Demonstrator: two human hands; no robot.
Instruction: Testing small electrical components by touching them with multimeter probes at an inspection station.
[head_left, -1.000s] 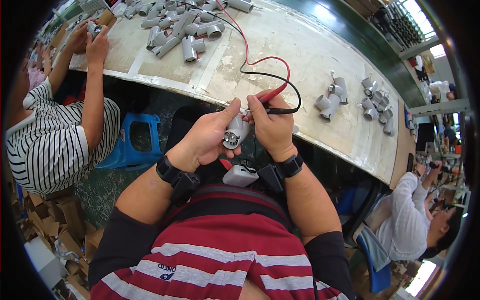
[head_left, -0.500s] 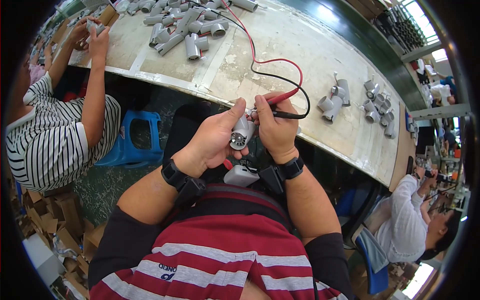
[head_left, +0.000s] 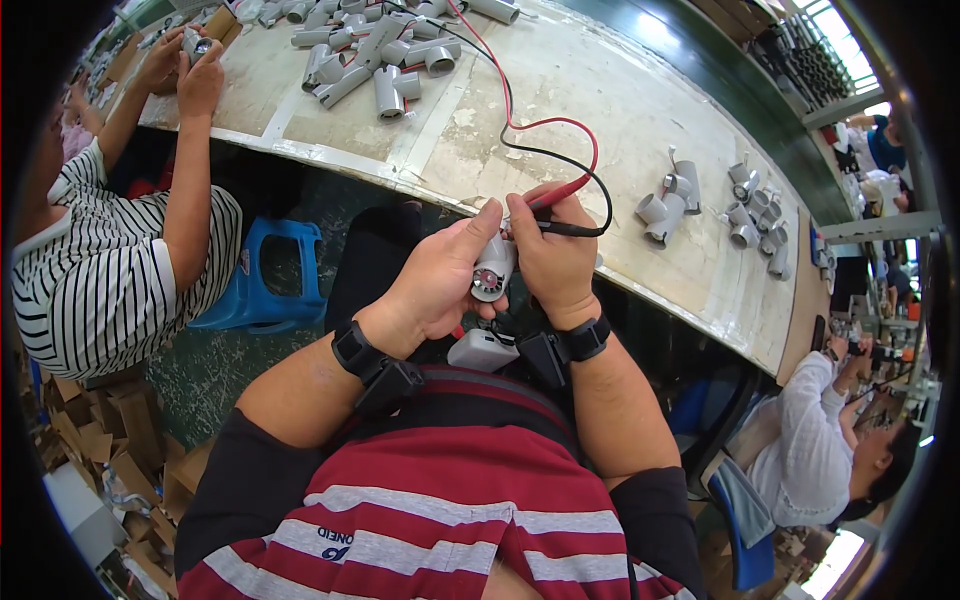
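My left hand (head_left: 432, 287) is closed around a grey tubular fitting (head_left: 494, 262); its round, spoked end faces me, with a reddish spot in the middle. Between the fingers of my right hand (head_left: 556, 262) are a red test probe (head_left: 562, 192) and a black test probe (head_left: 570, 230). Their tips point at the upper end of the fitting, where my thumbs and fingers hide any contact. From the probes, a red lead (head_left: 560, 121) and a black lead (head_left: 508, 105) curve across the table. Both hands are just off the table's near edge.
The worn table (head_left: 470, 150) bears a heap of grey fittings (head_left: 388, 88) at far left and smaller groups of fittings (head_left: 668, 205) at right. A co-worker in stripes (head_left: 120, 270) handles a fitting at left, beside a blue stool (head_left: 275, 280). Another person (head_left: 800, 450) sits at right.
The fitting and my left hand have shifted slightly right, and the fitting's round end has turned more toward me. A reddish spot now shows in it. The probes have moved slightly left.
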